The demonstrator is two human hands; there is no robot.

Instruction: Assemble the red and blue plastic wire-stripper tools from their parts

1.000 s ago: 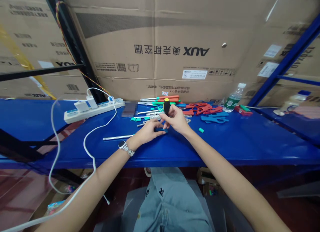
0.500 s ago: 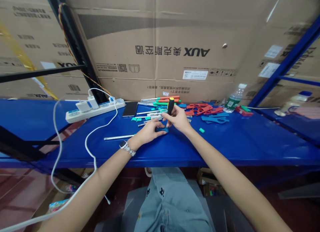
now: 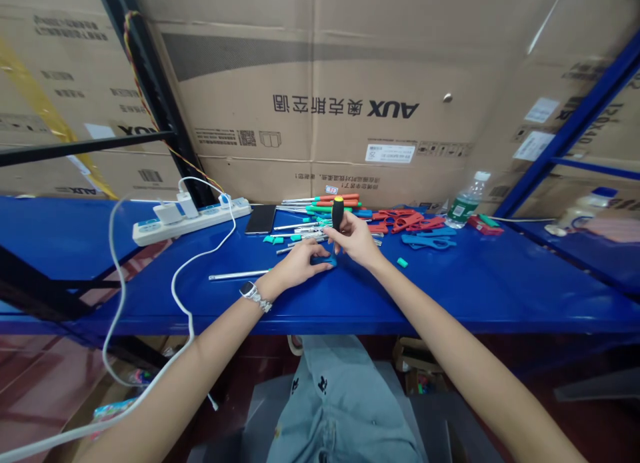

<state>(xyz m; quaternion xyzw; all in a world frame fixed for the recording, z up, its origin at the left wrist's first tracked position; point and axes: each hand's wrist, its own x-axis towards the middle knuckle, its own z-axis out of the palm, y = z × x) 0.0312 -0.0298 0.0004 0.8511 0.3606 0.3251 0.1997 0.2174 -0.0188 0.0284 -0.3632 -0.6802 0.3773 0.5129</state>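
My right hand (image 3: 354, 238) is closed round a screwdriver (image 3: 338, 213) with a black and yellow handle, held upright, its lower end largely behind the fingers. Under its tip lies a small blue plastic part (image 3: 329, 259), pinched on the table by my left hand (image 3: 299, 266). What kind of part it is, I cannot make out. A metal rod (image 3: 237, 275) rests on the table by my left wrist, its right end hidden behind that hand. Just beyond both hands is a pile of metal rods (image 3: 300, 227) with green and orange pieces.
Red plastic clip-like parts (image 3: 407, 220) and blue ones (image 3: 430, 240) lie right of the pile. A green cap (image 3: 402, 262) sits nearer. A water bottle (image 3: 466, 202), a phone (image 3: 260, 219) and a power strip (image 3: 193, 221) with white cables stand around. Cardboard boxes (image 3: 325, 63) rise behind.
The screwdriver's handle tilted right half a second ago and is nearly upright again now. My left hand stays on the blue part. The view has shifted slightly.
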